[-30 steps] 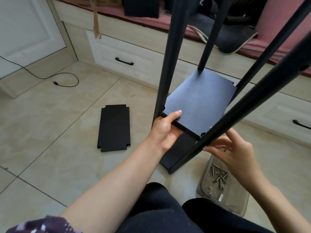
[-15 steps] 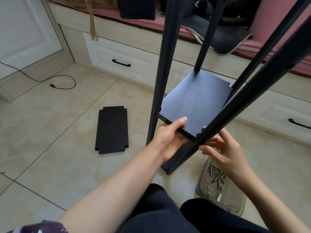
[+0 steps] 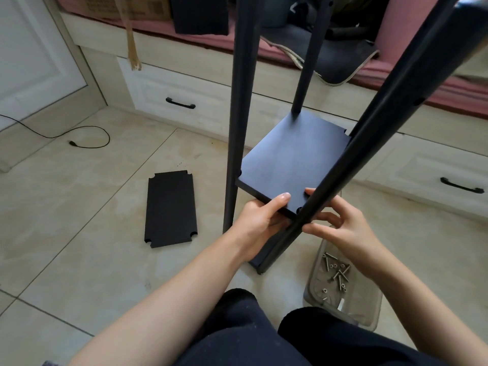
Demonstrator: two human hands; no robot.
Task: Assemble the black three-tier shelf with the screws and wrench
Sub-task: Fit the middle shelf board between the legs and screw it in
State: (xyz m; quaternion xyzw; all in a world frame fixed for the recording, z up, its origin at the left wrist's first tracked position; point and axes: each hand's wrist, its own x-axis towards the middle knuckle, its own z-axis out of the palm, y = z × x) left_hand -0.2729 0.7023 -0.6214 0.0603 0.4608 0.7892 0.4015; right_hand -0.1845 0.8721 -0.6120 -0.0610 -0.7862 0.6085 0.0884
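1. The black three-tier shelf frame stands on the beige tiled floor (image 3: pixel 79 207), its four black metal poles rising past the camera; the nearest pole (image 3: pixel 364 154) slants across the view.
2. A flat black rectangular shelf board (image 3: pixel 293 165) sits between the poles, raised above the bottom tier and slightly tilted.
3. The left hand (image 3: pixel 257 220) grips the board's near edge, thumb on top and fingers curled beneath.
4. The right hand (image 3: pixel 340 223) is at the near-right corner, where the board meets the nearest pole; its fingers are curled around the pole, with one fingertip resting on the board's top.
5. A second black notched-corner shelf board (image 3: pixel 170 208) lies flat on the floor, well apart to the left.
6. A clear plastic tray (image 3: pixel 369 315) beside the right knee holds loose silver screws (image 3: pixel 336 273).
7. Cream drawers with black handles (image 3: pixel 180 103) run along behind, and a black cable (image 3: pixel 87 138) trails on the floor at left.
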